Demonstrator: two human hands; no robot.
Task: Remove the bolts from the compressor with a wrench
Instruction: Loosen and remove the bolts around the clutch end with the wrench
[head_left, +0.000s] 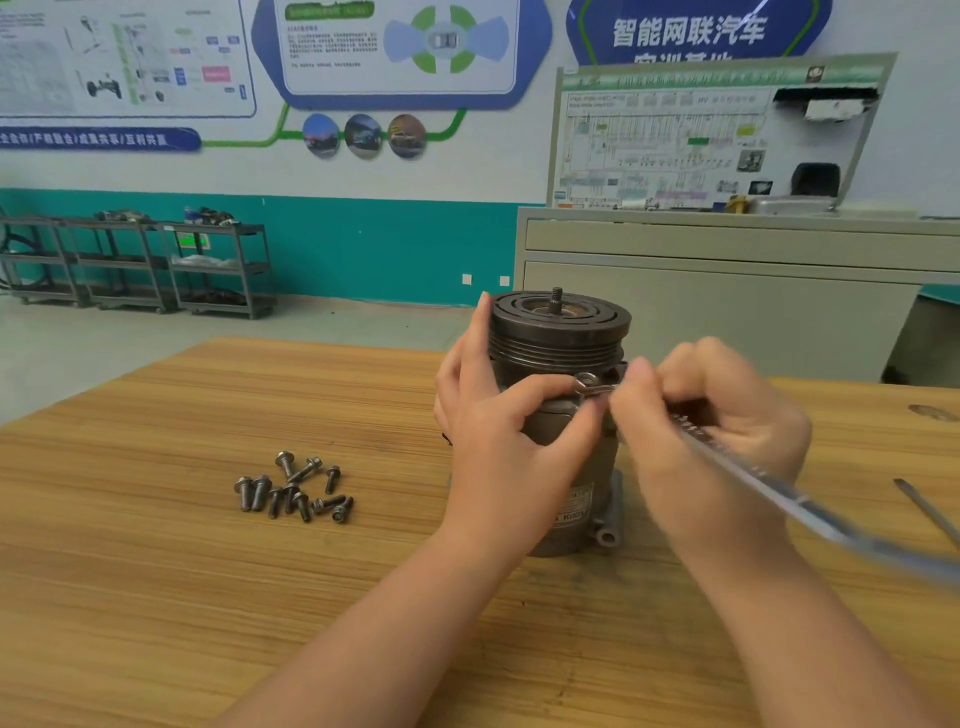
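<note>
A grey compressor (561, 332) stands upright on the wooden table (208, 571), pulley end up. My left hand (498, 431) grips its body from the left, thumb across the front just under the pulley. My right hand (711, 421) grips a long silver wrench (810, 512); the wrench head sits on a bolt (587, 380) at the flange below the pulley. The handle runs down to the right and looks blurred. Several loose bolts (296, 491) lie in a pile on the table to the left of the compressor.
A thin screwdriver-like tool (930, 512) lies near the table's right edge. Behind the table stand a grey cabinet (727, 270) with a wiring display board and, at the far left, dark metal shelf carts (218, 270) by the teal wall.
</note>
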